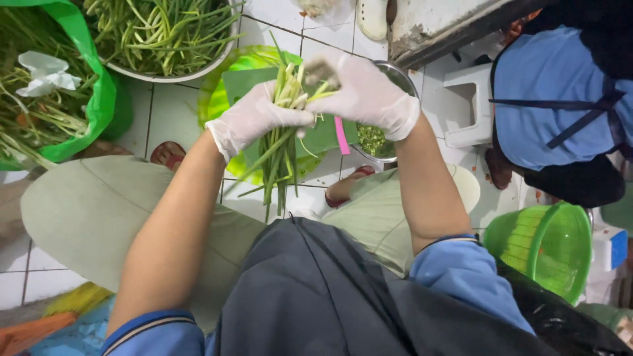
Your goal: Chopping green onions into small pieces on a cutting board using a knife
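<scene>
A tiled kitchen floor for prep work: vegetable bowl, green basket.

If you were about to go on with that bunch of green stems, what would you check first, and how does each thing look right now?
1. Left hand grips the bunch of green stems: ok, the gloved fingers wrap around it.
2. Right hand on the top ends of the stems: ok, it touches them.
3. Green cutting board below the bunch: ok, it lies over the green basin.
4. Metal bowl within reach: ok, beside the board, with chopped greens inside.
5. Knife with the pink handle: cannot tell, only the handle shows.
6. Both gloves whole: cannot tell, too blurred.
</scene>
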